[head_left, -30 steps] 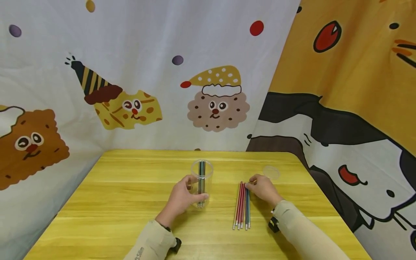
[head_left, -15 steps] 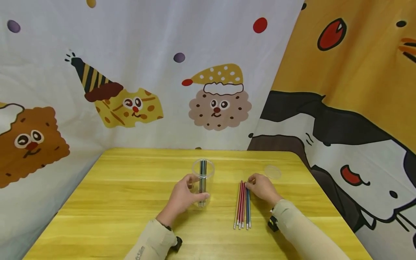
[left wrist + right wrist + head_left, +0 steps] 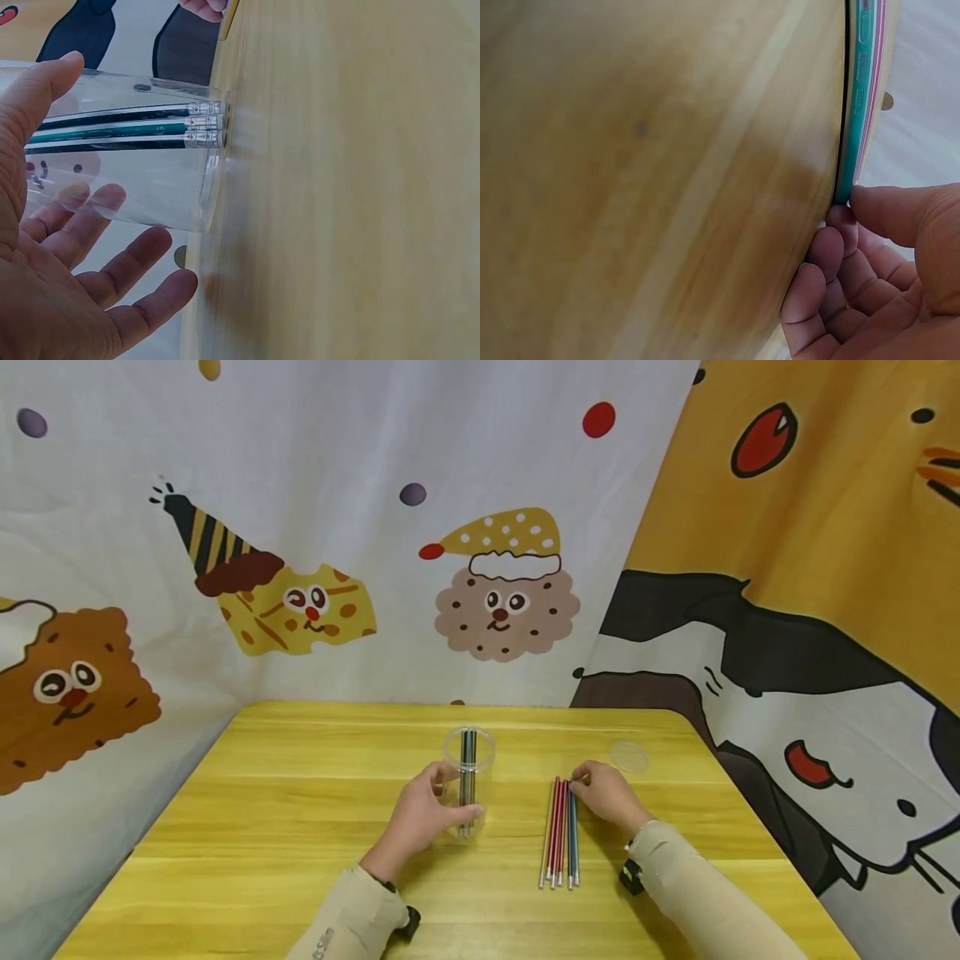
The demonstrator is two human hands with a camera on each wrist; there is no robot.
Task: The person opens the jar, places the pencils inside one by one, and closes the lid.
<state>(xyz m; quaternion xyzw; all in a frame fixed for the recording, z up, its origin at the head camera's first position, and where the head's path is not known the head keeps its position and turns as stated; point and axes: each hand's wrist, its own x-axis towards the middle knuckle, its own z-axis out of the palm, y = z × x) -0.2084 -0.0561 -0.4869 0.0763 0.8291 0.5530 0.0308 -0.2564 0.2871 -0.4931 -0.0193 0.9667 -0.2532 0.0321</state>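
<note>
R fingers [image 3: 877, 206] still @ pencils [image 3: 557, 818]; cup [image 3: 161, 180] same pos.

Counter [image 3: 285, 793]: yellow wood-grain top, grain running left to right, far right corner rounded. White cloth [image 3: 315, 443] hangs beyond the far and left edges, light creases, printed with a brown biscuit [image 3: 112, 693], party-hat cheese [image 3: 341, 597], capped cookie [image 3: 461, 631], scattered dots. Past the right edge: orange, black and white cartoon-print cloth [image 3: 825, 552]. Lighting soft, fairly even.

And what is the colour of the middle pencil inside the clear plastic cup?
Green; the middle pencil shows best from the left wrist.
</note>
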